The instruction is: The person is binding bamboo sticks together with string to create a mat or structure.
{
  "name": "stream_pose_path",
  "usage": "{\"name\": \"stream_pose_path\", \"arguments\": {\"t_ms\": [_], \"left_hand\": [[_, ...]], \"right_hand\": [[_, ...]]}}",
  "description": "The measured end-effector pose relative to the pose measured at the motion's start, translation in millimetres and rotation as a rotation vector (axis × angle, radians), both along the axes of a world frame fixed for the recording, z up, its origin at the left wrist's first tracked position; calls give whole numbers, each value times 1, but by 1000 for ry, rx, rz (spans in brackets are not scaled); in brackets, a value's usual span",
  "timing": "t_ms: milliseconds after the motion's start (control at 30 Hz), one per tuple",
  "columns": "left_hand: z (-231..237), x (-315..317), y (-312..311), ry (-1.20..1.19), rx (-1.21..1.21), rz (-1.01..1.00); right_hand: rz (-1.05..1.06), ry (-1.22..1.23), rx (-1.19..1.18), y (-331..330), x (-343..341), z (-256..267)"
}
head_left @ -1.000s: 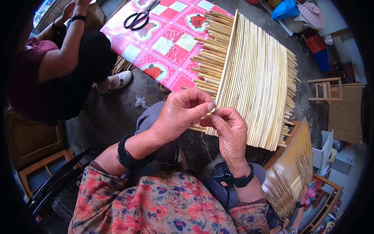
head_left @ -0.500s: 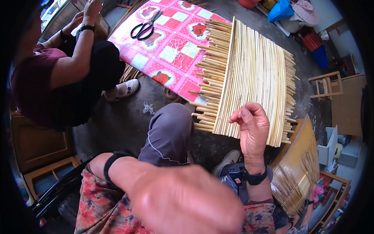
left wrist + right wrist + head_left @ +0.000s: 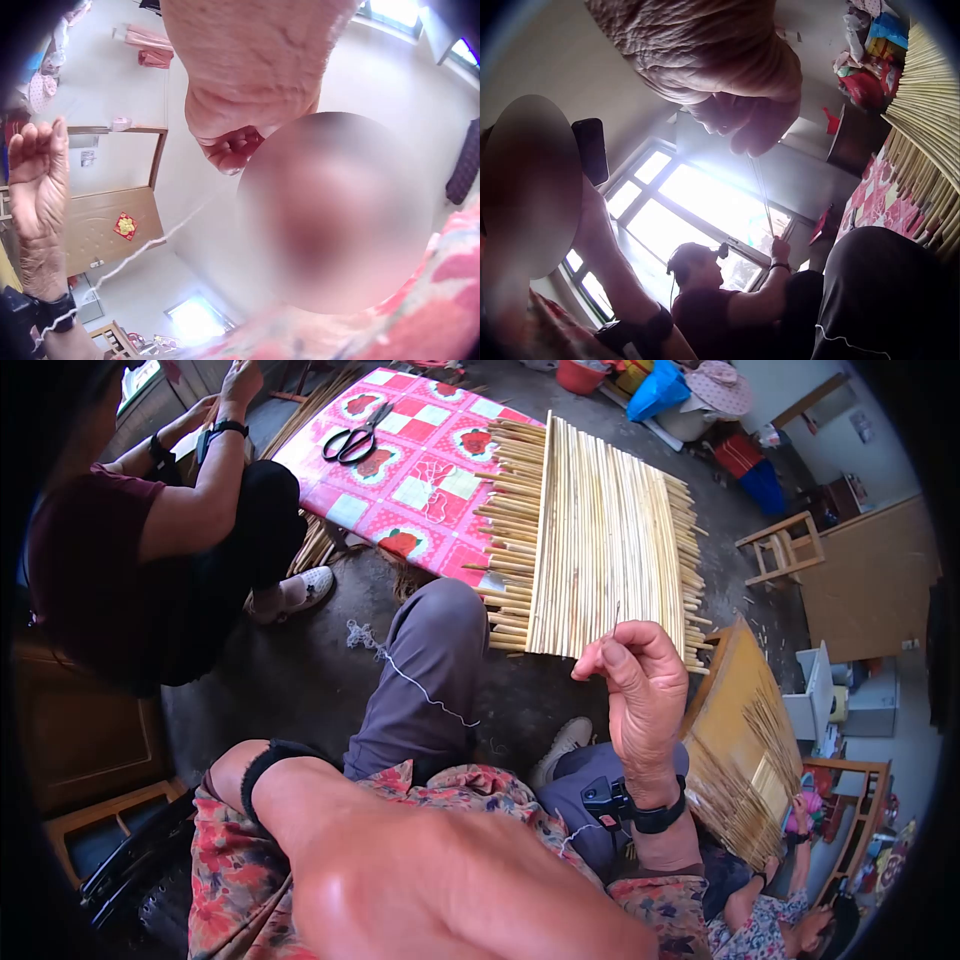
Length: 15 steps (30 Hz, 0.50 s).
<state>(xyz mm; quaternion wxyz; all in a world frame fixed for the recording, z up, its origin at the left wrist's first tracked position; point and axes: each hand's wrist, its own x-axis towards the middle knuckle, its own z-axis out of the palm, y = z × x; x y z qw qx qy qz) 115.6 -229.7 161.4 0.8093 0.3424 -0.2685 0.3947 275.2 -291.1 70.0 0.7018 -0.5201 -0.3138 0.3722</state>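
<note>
My left hand [image 3: 450,890] is raised close to the camera, and its fingers are hidden in the head view. The left wrist view shows that hand's curled fingers beside the blurred face, pinching a white thread [image 3: 124,264] that trails down to the lower left. My right hand [image 3: 645,690] is held over the near edge of a mat of pale reed sticks [image 3: 605,540]. Between its thumb and forefinger it pinches a thin, needle-like piece [image 3: 617,616] pointing upward.
The mat lies on a table with a pink checked cloth [image 3: 345,510], where scissors [image 3: 358,442] and loose thread [image 3: 432,495] rest. Another person [image 3: 130,550] sits at left. Thread crosses my knee [image 3: 430,650]. A wooden board [image 3: 745,710] with thin sticks stands at right.
My hands were together at the mat's near corner. The left hand has drawn away, up towards the face; the right has stayed near the mat's edge.
</note>
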Motion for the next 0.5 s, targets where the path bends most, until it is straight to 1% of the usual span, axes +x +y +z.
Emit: {"name": "stream_pose_path", "arguments": {"t_ms": [33,100,167,200,267,367,500], "left_hand": [[-13,9,33,-133,296,-181],[-35,4,42,345,552,284],[-64,16,42,844,299,125],[-76,22,39,831,318,115],[-92,32,29,832,92,69],[-90,35,16,819,66,54],[-87,35,9,780,115,24]], "right_hand": [[-10,-15,-3,-5,-2,2],[-30,-21,25,-14,-5,6],[-76,-41,-11,-21,-12,11],[-70,-71,-25,-25,-14,11],[-81,-81,-15,-31,-20,12],[-74,-86,-12,-41,-23,8],[-78,-64,-8,-51,-24,8]]}}
